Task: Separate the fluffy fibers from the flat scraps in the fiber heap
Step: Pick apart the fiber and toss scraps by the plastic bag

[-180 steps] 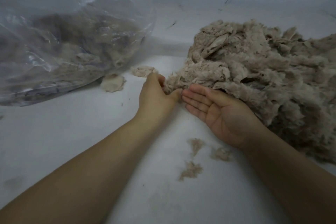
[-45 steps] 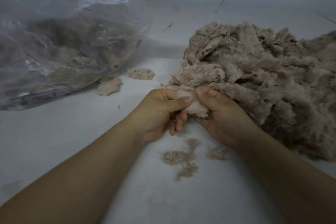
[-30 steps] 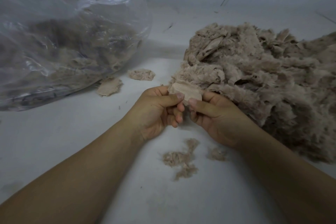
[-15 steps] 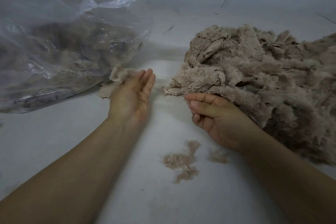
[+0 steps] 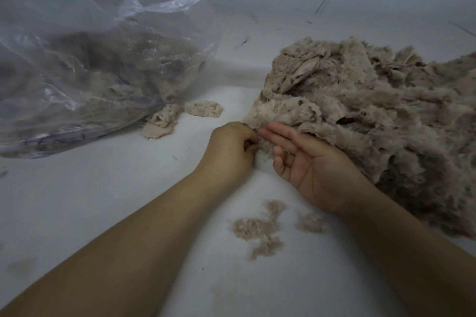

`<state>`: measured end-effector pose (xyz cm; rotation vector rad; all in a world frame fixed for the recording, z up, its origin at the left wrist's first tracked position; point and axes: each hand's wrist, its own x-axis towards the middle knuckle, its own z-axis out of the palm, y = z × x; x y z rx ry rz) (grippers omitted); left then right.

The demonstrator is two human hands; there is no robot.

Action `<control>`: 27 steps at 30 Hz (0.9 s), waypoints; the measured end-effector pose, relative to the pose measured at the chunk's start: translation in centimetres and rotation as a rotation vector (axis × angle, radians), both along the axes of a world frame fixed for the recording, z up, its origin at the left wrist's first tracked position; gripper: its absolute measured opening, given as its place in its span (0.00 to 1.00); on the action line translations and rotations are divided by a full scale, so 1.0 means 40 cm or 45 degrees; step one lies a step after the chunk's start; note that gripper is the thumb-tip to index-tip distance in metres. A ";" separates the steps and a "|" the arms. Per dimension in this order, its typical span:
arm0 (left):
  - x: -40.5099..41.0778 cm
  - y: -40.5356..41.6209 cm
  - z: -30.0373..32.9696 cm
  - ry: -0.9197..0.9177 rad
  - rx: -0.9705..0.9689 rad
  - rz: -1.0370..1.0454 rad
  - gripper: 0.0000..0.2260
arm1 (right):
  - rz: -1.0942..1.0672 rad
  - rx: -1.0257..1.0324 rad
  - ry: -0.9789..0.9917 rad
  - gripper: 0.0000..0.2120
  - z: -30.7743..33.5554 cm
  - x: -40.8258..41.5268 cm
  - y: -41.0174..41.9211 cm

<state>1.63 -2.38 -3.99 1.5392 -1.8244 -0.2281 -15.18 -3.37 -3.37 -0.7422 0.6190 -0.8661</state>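
Note:
A big beige fiber heap covers the right side of the white surface. At its near-left edge my left hand has its fingers curled and pinches a tuft of the heap. My right hand lies palm up beside it, fingers straight and slipped under the same edge. Flat scraps lie to the left near the bag, one more scrap just behind them. Small fluffy fiber clumps sit between my forearms.
A large clear plastic bag holding more beige material lies at the left. The white surface meets a pale wall at the back. A loose tuft lies by my right wrist.
My left hand dropped a scrap by the bag and came back right to the heap's edge, now pinching fibers. My right hand opened out, palm up, under the heap.

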 end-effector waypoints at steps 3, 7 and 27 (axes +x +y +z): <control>-0.009 0.007 -0.001 -0.137 0.010 -0.070 0.07 | -0.002 0.049 0.016 0.22 0.003 0.001 -0.001; -0.017 0.026 -0.003 -0.133 -0.036 -0.183 0.04 | -0.017 0.096 0.029 0.19 0.001 0.004 -0.002; -0.037 0.059 0.018 0.307 -0.605 -0.055 0.03 | 0.045 -0.043 0.034 0.16 0.002 -0.001 0.002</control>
